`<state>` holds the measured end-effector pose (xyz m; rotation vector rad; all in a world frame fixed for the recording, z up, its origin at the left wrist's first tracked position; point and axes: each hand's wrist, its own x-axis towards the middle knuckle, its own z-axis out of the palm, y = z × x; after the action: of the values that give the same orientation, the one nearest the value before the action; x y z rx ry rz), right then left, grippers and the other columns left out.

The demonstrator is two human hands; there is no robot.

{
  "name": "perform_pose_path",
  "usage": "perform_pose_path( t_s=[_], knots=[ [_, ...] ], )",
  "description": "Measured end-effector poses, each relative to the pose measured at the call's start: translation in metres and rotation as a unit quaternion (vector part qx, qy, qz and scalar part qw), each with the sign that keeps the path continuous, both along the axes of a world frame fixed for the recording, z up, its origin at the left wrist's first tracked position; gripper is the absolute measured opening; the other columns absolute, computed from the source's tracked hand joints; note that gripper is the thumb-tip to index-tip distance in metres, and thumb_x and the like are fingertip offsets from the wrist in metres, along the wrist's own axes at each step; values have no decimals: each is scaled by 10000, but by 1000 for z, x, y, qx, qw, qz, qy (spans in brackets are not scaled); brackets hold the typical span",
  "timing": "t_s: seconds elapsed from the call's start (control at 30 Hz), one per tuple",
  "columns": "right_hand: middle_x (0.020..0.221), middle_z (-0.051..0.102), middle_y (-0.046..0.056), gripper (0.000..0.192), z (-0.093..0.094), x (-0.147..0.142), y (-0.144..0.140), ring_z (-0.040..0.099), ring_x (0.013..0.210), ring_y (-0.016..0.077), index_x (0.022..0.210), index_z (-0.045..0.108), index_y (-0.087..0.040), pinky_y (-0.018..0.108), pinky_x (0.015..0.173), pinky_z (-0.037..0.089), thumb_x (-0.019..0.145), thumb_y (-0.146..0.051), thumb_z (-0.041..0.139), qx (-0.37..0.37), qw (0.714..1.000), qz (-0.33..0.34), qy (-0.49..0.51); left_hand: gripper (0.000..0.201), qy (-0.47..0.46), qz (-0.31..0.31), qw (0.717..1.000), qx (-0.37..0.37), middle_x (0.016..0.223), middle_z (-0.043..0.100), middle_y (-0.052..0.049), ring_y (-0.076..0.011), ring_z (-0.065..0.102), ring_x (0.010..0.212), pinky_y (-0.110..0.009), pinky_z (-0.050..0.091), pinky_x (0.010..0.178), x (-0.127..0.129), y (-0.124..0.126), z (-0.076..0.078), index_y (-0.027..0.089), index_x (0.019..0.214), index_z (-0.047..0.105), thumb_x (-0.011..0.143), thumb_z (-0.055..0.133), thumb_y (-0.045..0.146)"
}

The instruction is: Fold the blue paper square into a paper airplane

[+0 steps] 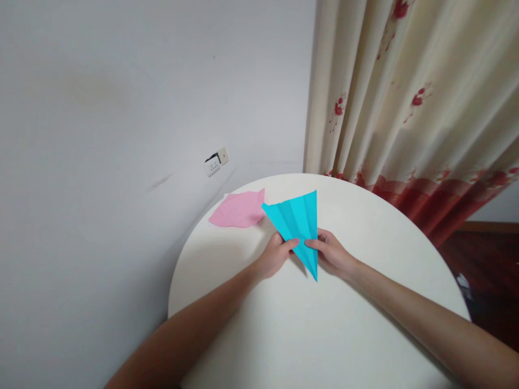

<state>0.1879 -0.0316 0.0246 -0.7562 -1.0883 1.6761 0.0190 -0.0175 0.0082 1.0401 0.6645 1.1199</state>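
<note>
A blue sheet of folded paper (299, 216), creased lengthwise into a narrow triangle, is held up over the white table. Its point is toward me and its wide edge faces away. My left hand (275, 255) grips the left edge, thumb on top and the other fingers mostly hidden beneath. On the right edge, my right hand (333, 252) pinches the paper with its thumb on top and fingers behind. Beyond my left hand, a pink piece of paper (238, 209) with uneven edges lies on the table, partly behind the blue paper's left corner.
The round white table (365, 324) stands close to a white wall (121, 108) at the left. A wall socket (212, 166) sits loose from the wall. A cream curtain with red flowers (377, 108) hangs behind the table at the right, above a dark floor (486, 270).
</note>
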Motion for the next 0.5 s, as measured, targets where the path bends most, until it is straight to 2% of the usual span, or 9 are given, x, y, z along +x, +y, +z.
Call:
perform_pose_path(
  t_s=[0.07, 0.13, 0.2, 0.3, 0.4, 0.5],
  knots=[
    [1001, 781, 97, 364, 4, 2, -2, 738, 878, 267, 983, 702, -178, 445, 859, 583, 689, -356, 825, -16, 999, 30, 7, 275, -19, -23, 999, -23, 826, 712, -15, -150, 629, 705, -278, 491, 665, -2, -1, 2, 191, 969, 698, 731, 808, 275],
    [996, 782, 103, 342, 7, 3, -4, 745, 864, 270, 997, 690, -177, 446, 836, 595, 706, -320, 799, -32, 998, 48, 6, 251, -24, -46, 998, -36, 782, 692, -4, -139, 598, 648, -278, 468, 633, -4, -3, 4, 197, 939, 683, 726, 796, 266],
    [1023, 780, 110, 318, 9, 4, -6, 746, 882, 269, 1002, 684, -176, 427, 841, 600, 718, -282, 778, -45, 998, 47, 2, 314, -22, -80, 996, -35, 875, 717, -37, -184, 642, 750, -330, 495, 723, -7, -4, 5, 202, 998, 679, 719, 803, 277],
    [1049, 778, 116, 316, 7, 6, -4, 745, 904, 264, 1022, 687, -167, 393, 853, 603, 726, -247, 766, -66, 998, 11, 2, 371, -21, -124, 992, -3, 1035, 718, -89, -260, 658, 985, -412, 488, 905, -8, -5, 5, 196, 1046, 666, 733, 821, 323],
    [988, 787, 117, 296, 4, 7, 1, 748, 859, 270, 1007, 694, -158, 412, 841, 611, 732, -240, 767, -79, 996, -37, 22, 279, -11, -104, 994, 36, 841, 677, -38, -210, 655, 880, -392, 498, 902, -6, -5, 1, 187, 794, 598, 771, 825, 347],
    [970, 791, 117, 300, 2, 9, 5, 748, 836, 271, 981, 707, -153, 422, 836, 612, 709, -226, 808, -72, 995, -54, 50, 403, -26, -75, 996, 45, 732, 610, 13, -157, 632, 776, -377, 515, 873, -2, -4, -1, 185, 686, 470, 795, 825, 340]
  ],
)
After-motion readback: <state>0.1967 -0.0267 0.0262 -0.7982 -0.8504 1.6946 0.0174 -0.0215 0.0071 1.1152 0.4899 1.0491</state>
